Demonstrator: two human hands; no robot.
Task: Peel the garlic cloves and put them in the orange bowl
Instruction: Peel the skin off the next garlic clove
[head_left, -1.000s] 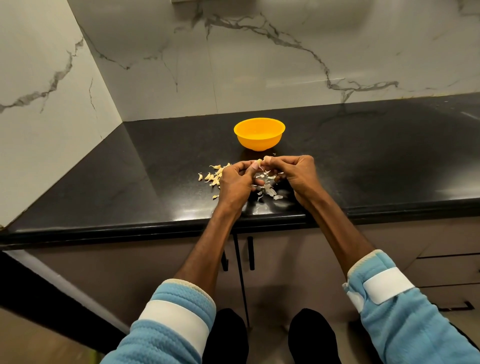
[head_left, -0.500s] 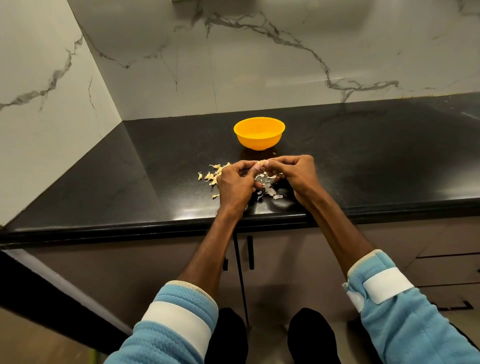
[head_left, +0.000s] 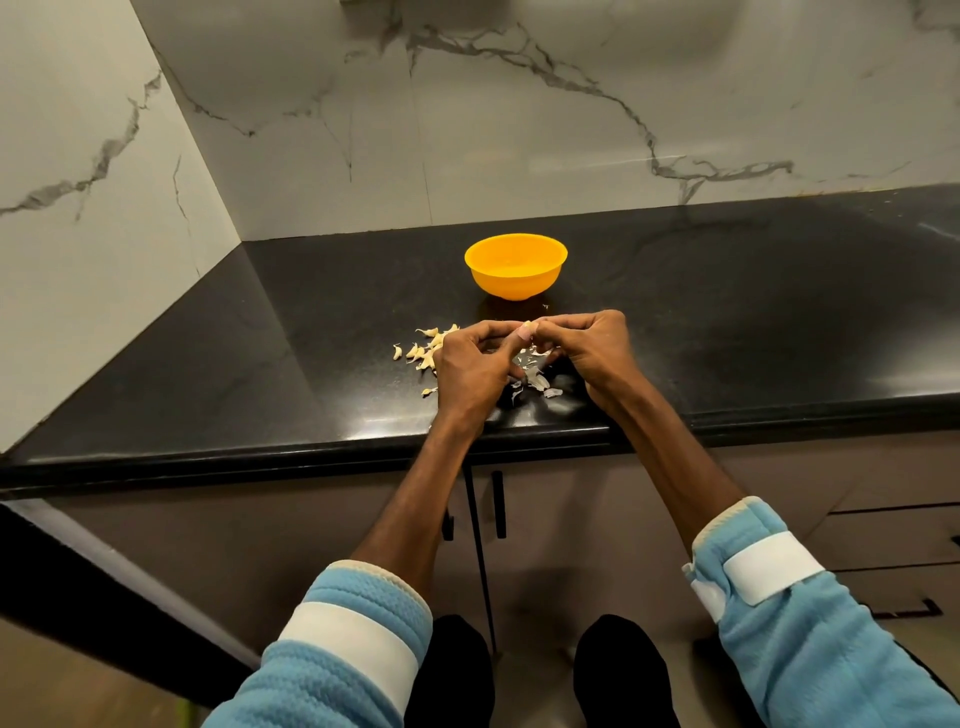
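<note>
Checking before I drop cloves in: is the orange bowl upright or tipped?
Upright: the orange bowl sits on its base on the counter, rim level, opening facing up.

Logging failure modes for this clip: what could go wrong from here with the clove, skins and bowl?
1. The left hand and right hand pinch the garlic clove at their fingertips, short of the orange bowl; a slip could drop it into the peel scraps below.
2. Those scraps lie near the front edge of the countertop; a wrist could sweep them off.
3. The unpeeled cloves lie right beside the left hand and may get scattered.
</note>
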